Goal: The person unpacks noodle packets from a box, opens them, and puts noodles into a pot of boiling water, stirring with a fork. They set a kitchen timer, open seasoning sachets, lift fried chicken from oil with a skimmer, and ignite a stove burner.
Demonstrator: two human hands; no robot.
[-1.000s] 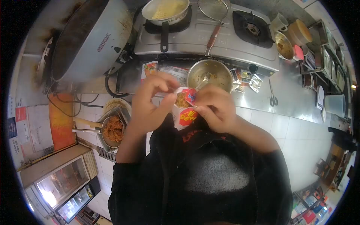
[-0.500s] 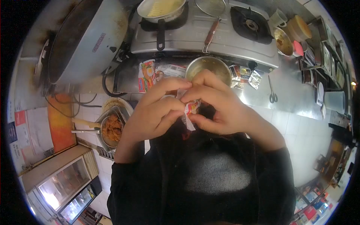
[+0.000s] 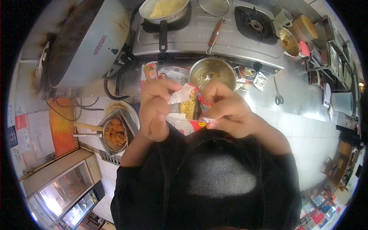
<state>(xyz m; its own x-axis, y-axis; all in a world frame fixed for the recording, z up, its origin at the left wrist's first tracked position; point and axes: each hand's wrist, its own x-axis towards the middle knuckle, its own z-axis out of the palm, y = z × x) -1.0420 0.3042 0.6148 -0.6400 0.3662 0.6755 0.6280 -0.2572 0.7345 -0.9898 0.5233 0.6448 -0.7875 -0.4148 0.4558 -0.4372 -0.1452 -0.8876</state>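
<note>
Both hands hold a torn instant noodle packet, white inside with red and yellow print, in front of my chest. A block of dry noodles shows through its wide opening. My left hand pinches the packet's left edge. Fingers of my right hand are closed on its right edge. Just beyond the packet stands a steel bowl with a spoon or fork and some food remains in it. Left of the bowl lie noodle wrappers, partly behind my left hand.
The gas stove carries a pan with noodles and a wire strainer. Seasoning sachets and scissors lie on the steel counter to the right. Fried food fills a strainer basket on the left.
My hands have moved apart, and the packet, bunched between them before, is now torn wide with its noodle block exposed. The spoon in the bowl has come into view.
</note>
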